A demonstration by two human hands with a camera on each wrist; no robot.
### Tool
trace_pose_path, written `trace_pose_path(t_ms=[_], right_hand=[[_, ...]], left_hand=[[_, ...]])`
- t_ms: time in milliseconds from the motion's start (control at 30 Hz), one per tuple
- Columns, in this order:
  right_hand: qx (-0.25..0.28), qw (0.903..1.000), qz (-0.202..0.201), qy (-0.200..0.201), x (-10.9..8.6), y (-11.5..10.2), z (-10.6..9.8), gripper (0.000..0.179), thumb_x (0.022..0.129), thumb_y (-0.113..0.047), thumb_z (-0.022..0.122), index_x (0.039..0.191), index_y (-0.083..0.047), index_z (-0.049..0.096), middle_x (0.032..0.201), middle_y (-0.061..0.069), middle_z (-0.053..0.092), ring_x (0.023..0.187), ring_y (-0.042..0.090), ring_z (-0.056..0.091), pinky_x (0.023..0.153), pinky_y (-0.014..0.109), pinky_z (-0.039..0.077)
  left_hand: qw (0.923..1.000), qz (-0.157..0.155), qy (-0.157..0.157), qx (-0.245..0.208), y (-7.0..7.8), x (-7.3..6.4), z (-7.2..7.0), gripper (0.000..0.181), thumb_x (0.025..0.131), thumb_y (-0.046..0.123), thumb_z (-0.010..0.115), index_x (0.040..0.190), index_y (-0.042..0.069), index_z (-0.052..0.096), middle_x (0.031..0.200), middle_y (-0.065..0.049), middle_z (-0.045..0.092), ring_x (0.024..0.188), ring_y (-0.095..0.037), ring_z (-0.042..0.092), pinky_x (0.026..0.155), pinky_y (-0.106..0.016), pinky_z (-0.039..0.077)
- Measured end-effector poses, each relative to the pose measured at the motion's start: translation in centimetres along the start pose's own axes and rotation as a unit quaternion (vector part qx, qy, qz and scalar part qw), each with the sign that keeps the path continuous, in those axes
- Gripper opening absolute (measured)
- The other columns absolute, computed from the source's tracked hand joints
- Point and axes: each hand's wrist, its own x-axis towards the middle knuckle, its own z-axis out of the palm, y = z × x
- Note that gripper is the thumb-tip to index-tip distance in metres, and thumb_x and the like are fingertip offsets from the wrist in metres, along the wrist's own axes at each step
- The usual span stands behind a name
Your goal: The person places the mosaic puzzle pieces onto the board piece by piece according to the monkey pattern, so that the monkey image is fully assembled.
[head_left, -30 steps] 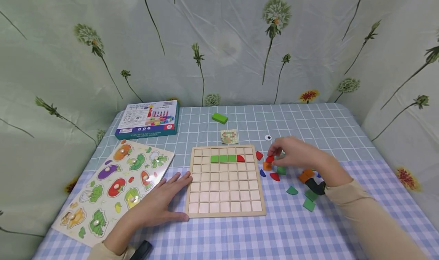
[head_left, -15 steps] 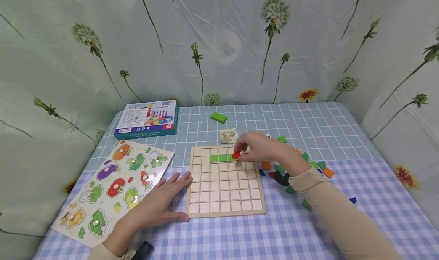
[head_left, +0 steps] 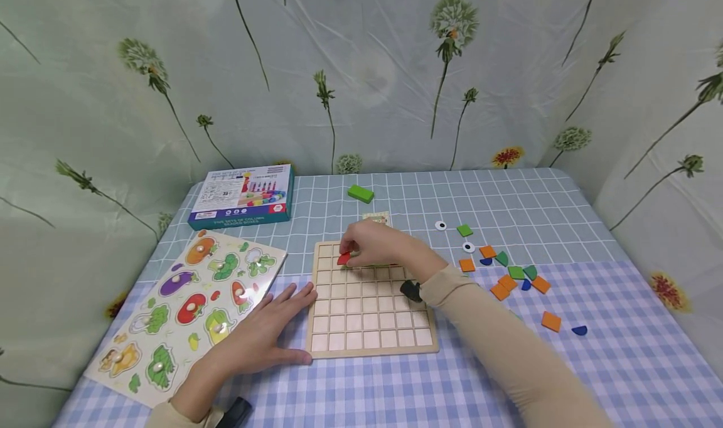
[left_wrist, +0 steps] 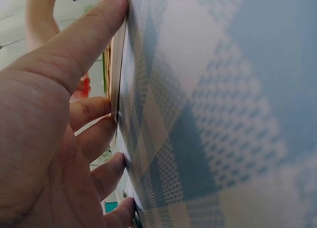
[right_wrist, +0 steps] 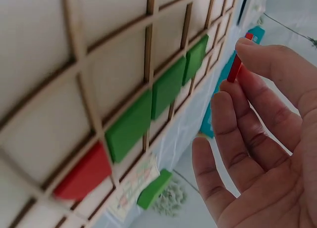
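I have the right hand (head_left: 373, 243) pinching a red piece (head_left: 344, 258) over the grid board (head_left: 361, 323), toward eleven o'clock.
I see its fingers narrowed on the piece; whether that touches the wood I can't tell. The left hand (head_left: 271, 331) lies around eight o'clock, fingers spread wide, thumb tip at the board's edge. My right-wrist view shows three green squares (right_wrist: 168, 87) and a red tile (right_wrist: 86, 173) in one row. On the surface (head_left: 384, 390), loose tiles (head_left: 516, 272) scatter between two and three o'clock, a vegetable puzzle (head_left: 209, 283) lies at nine, a printed box (head_left: 243, 196) at ten, a green block (head_left: 360, 194) at twelve.
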Motion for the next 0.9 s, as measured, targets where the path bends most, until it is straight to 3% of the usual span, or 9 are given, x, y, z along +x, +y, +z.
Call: trace_pose_path(t_ms=[300, 900], right_hand=[[-0.013, 0.9998, 0.003, -0.013, 1.5, -0.2, 1.0, 0.015, 0.096, -0.021, 0.082, 0.106, -0.010, 0.081, 0.095, 0.000, 0.075, 0.086, 0.008, 0.062, 0.082, 0.023, 0.054], [0.004, 0.9996, 0.019, -0.022, 1.9, 0.0, 1.4, 0.012, 0.094, -0.015, 0.083, 0.105, -0.009, 0.081, 0.096, 0.001, 0.077, 0.088, 0.009, 0.065, 0.086, 0.025, 0.058]], left_hand=[[0.9999, -0.008, -0.008, -0.005, -0.1, 0.0, 0.0, 0.110, 0.078, 0.072, 0.083, 0.167, 0.025, 0.040, 0.178, 0.002, 0.031, 0.166, -0.040, 0.023, 0.130, -0.075, 0.016], [0.9999, -0.007, -0.009, -0.007, -0.1, 0.0, 0.0, 0.109, 0.079, 0.072, 0.082, 0.168, 0.025, 0.040, 0.178, 0.003, 0.031, 0.167, -0.040, 0.023, 0.129, -0.075, 0.016]])
